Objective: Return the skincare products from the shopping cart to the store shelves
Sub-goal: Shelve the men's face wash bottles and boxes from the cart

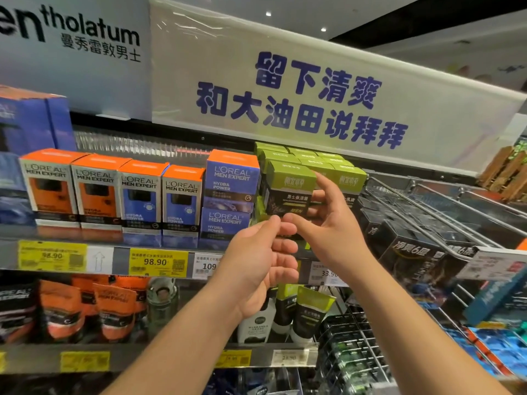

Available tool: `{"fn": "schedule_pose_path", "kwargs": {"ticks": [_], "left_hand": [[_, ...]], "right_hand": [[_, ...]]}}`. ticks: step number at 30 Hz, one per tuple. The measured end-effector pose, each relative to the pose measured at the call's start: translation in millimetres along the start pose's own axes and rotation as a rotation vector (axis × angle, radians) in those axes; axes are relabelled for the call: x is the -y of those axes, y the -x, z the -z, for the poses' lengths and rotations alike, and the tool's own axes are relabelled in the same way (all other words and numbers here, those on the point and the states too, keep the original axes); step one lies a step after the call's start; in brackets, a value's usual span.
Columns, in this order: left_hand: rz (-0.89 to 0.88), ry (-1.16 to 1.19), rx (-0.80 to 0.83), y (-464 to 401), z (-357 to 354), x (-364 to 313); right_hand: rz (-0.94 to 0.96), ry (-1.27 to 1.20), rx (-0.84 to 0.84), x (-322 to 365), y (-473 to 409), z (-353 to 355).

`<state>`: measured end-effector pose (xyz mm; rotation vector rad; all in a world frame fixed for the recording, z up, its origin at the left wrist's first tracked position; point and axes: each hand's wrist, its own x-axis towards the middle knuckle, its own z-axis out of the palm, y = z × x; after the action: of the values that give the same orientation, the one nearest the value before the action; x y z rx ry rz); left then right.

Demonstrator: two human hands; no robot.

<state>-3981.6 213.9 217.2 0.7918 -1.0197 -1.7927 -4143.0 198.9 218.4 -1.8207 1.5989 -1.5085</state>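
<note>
Shelving step: right hand (328, 223) pinches green-lidded black cardboard box (288, 192) beside blue L'Oreal boxes (231, 195); left hand (265, 258) hovers loosely curled, empty. Next: push it flush.

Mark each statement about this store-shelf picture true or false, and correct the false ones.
1. The right hand touches a green-topped box on the shelf. True.
2. The orange-topped L'Oreal boxes stand to the right of the green-topped boxes. False: they stand to the left.
3. The left hand holds a tube. False: its fingers are loosely curled, and no tube shows in it.
4. Yellow price tags run along the shelf edge. True.
5. Two blue L'Oreal boxes are stacked beside the green ones. True.
</note>
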Motion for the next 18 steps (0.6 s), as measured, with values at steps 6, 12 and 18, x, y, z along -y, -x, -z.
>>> {"fn": "schedule_pose_path", "kwargs": {"ticks": [6, 12, 18], "left_hand": [[0.031, 0.057, -0.061, -4.9, -1.7, -0.4], [0.051, 0.095, -0.109, -9.5, -1.4, 0.4], [0.051, 0.119, -0.115, -12.0, -1.4, 0.5]], "right_hand": [[0.014, 0.053, -0.042, 0.8, 1.2, -2.5], [-0.008, 0.031, -0.091, -0.9, 5.4, -6.1], [-0.054, 0.006, -0.066, -4.3, 8.8, -5.1]]}}
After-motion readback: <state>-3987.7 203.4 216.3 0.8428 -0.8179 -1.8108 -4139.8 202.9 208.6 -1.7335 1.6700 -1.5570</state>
